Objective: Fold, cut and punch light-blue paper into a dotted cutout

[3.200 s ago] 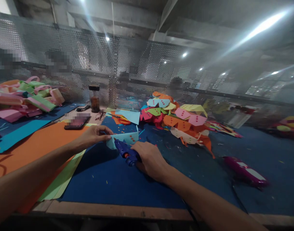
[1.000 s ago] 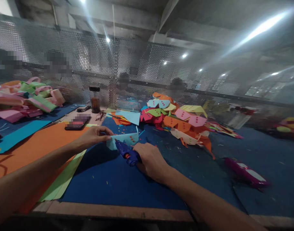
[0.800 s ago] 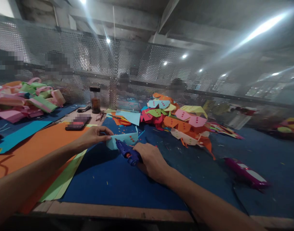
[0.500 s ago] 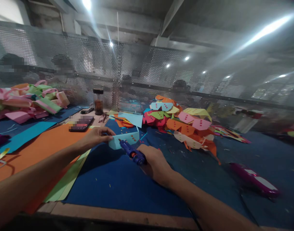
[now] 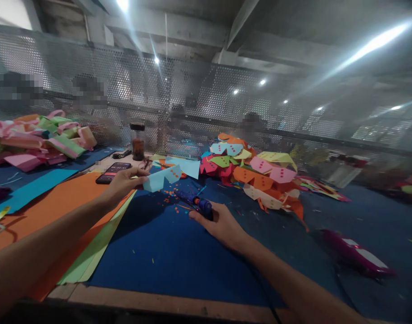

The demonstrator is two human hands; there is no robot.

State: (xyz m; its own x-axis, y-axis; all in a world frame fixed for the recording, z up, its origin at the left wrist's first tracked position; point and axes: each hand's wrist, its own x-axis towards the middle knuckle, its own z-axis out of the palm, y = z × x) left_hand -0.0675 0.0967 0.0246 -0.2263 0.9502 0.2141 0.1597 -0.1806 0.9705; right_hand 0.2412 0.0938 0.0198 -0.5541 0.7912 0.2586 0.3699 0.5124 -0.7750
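My left hand (image 5: 125, 182) pinches one end of a light blue paper mask (image 5: 156, 181), which has small orange dots on it and a notch in its lower edge. The mask is held up over the blue table top. My right hand (image 5: 226, 227) is on the handle of a dark blue glue gun (image 5: 202, 203), its thumb stretched out along the near side; the other fingers are mostly hidden. The gun's nozzle points left, low over the table and apart from the mask. Tiny orange paper dots (image 5: 168, 198) are scattered by the nozzle.
Colourful paper masks (image 5: 253, 177) are piled right of centre, folded paper pieces (image 5: 40, 139) at the far left. Orange sheets (image 5: 67, 198), a phone (image 5: 113, 173) and a jar (image 5: 137, 144) stand or lie to the left. A purple device (image 5: 357, 252) lies right. Perforated metal panels (image 5: 199, 99) rise behind.
My left hand has lifted the mask slightly and turned it, moving it left. My right hand has drawn the glue gun away to the right, and its thumb has stretched out.
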